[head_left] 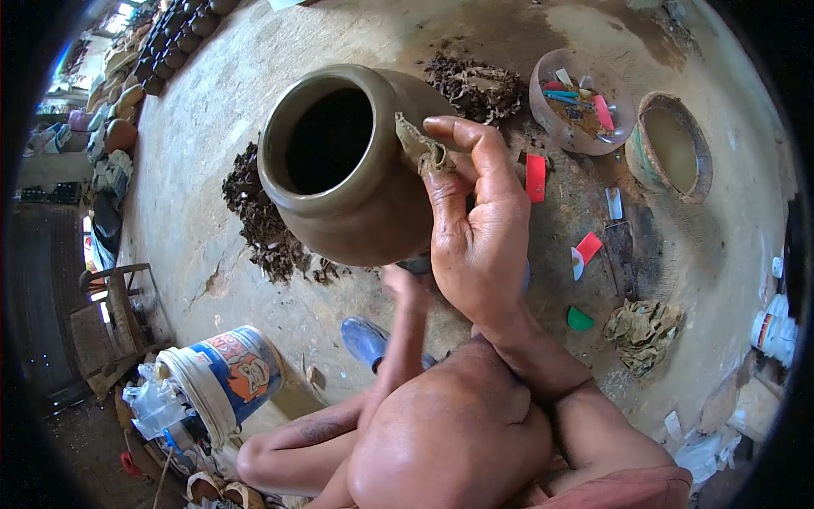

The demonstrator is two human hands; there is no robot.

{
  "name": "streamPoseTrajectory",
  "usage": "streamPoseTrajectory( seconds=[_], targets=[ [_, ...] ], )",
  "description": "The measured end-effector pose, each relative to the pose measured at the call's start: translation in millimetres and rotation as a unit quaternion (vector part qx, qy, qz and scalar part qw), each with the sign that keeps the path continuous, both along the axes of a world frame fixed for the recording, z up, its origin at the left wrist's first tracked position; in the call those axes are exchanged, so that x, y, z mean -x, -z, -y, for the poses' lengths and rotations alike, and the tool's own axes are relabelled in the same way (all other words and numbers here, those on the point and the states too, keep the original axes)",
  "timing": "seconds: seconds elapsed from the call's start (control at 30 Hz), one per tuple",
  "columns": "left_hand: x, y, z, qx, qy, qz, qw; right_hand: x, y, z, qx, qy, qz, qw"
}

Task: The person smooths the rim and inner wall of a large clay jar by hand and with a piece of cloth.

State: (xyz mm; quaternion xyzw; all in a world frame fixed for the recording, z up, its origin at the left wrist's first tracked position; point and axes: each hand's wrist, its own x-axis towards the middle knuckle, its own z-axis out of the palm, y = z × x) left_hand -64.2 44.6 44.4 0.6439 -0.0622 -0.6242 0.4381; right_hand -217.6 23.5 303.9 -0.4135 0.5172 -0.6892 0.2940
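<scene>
A round, wet-looking brown clay pot [365, 225] with a wide mouth and a rolled rim stands in front of me, leaning in this view. My right hand [483, 220] is closed, pinching a limp, clay-coloured strip [414, 144] between thumb and fingers. The strip is against or very near the pot's right side, just below the rim; whether it is cloth or leaf I cannot make out. Low down, my left hand [404, 282] is at the underside of the pot, beside a dark piece. Its fingers are blurred and partly hidden.
Dark clay scraps [263, 220] lie left of the pot, more scraps [479, 89] behind it. At right are a tool basin [543, 106], a water bowl [640, 165], red pieces [536, 178] and a crumpled brown heap [644, 335]. A bucket [242, 373] lies tilted at left.
</scene>
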Motion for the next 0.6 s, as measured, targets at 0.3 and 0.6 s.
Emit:
streamPoseTrajectory(
  seconds=[0.3, 0.6],
  targets=[
    [-31, -13, 23, 0.071, 0.039, -0.125, 0.989, 11, 0, -4, -0.029, 0.015, -0.088, 0.996],
    [22, -10, -27, -0.016, 0.076, -0.112, 0.991, 14, -5, -7, -0.064, 0.038, -0.141, 0.987]
  ],
)
